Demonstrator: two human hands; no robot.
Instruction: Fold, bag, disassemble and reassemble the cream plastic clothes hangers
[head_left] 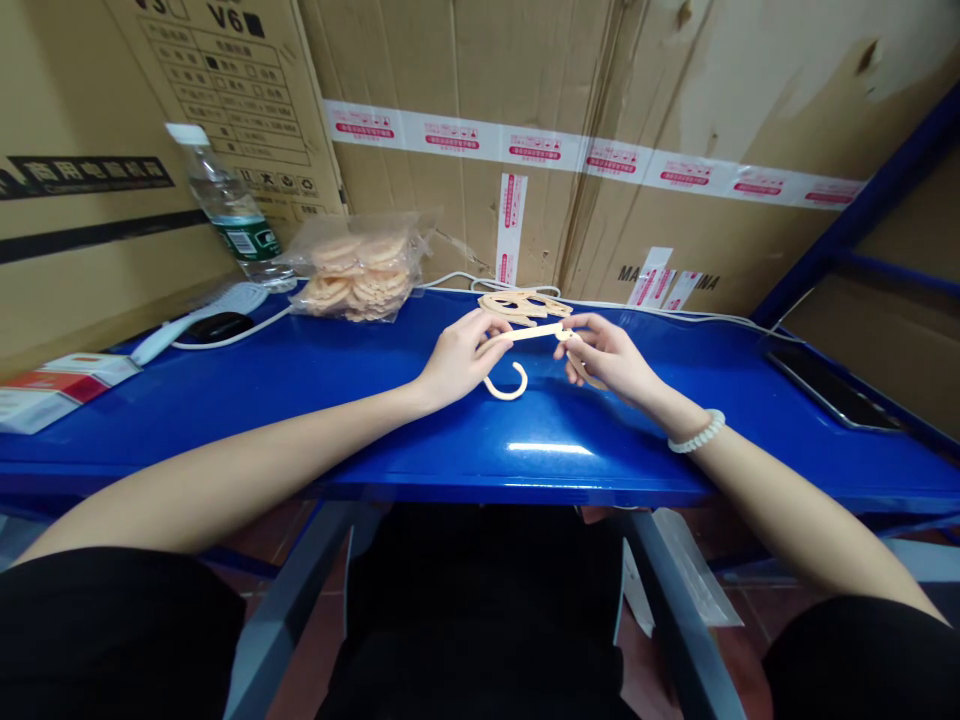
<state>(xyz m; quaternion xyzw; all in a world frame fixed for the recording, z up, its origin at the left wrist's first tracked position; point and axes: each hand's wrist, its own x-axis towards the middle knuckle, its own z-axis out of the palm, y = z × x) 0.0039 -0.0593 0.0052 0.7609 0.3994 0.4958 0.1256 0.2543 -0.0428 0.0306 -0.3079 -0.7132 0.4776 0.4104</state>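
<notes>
My left hand [459, 357] pinches one end of a thin flat beige wooden piece [531, 333] with a hook [507, 385] curving down below my fingers. My right hand [606, 356], a white bead bracelet [698, 432] on its wrist, grips the other end of the same piece. Both hands hover just above the blue tabletop [375, 410]. Right behind them lies a small pile of similar beige cut-out pieces [521, 302].
A clear bag of round beige pieces [358, 268] lies at the back left beside a water bottle [227, 210], a white hand fan [196, 322] and a black mouse [217, 325]. Boxes [64, 385] lie at far left, a phone [832, 385] at right. Cardboard cartons [675, 130] wall the back.
</notes>
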